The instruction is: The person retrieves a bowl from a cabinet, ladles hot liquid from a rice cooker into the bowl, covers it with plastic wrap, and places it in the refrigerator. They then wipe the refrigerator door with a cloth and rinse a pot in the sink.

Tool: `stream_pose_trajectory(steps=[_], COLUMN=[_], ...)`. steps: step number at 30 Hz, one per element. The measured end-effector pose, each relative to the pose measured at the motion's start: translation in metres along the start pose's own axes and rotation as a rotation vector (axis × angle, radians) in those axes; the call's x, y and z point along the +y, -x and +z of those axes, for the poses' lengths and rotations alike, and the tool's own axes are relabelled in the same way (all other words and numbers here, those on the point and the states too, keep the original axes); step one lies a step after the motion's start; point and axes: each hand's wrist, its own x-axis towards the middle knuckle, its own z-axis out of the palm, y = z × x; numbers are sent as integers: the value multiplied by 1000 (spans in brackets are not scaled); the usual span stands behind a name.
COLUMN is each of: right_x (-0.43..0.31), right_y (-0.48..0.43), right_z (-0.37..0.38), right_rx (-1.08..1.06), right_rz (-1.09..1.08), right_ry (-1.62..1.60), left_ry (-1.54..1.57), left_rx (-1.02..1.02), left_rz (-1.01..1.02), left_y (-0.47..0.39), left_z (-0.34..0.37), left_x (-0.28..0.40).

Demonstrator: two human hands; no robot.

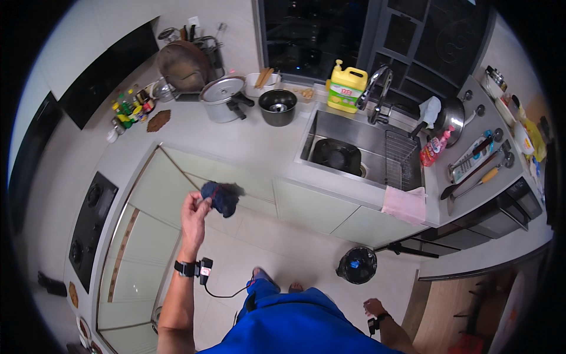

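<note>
My left hand [194, 210] pinches a bunched dark blue cloth [219, 199] between thumb and fingers. The cloth hangs in the air before the pale cabinet fronts [230, 177], below the counter's edge. A strap with a small wired device [205, 267] circles my left wrist. Low at my right side is my right hand [374, 306], with nothing visible in it; its fingers look curled, but they are too small to judge. The black-lined waste bin [357, 265] stands on the floor nearest to that hand.
Along the counter [247, 141] stand a pressure cooker [221, 95], a dark pot [277, 107] and a yellow detergent jug [347, 90]. The steel sink [371, 128] holds a black basin [337, 157]. A pink cloth [404, 203] drapes over its front edge. At left lies a cooktop [90, 230].
</note>
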Motion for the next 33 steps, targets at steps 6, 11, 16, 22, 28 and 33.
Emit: stream_pose_trajectory(steps=[6,11,16,22,28,33], right_x=[11,-60,-153,-230,-305,-392], right_y=[42,46,22,19,40,34], right_z=[21,34,32,22,-31,-106], right_rx=[95,233,341,358,360,256], right_rz=[192,204,72,-142,-311,-379], right_ry=[-189,-442,-370,-371,-522,-657], left_ry=[89,-14,-760,-108,23,14], left_rx=[-93,-209,-389,-518,-596,-736], left_rz=[158,46,254,-177,-363,-513], left_y=[-129,-214,-268,-329,-336,-303], left_z=[48,69,90,159,210,255], left_x=[-8,-63,-129,-169,-170,-184])
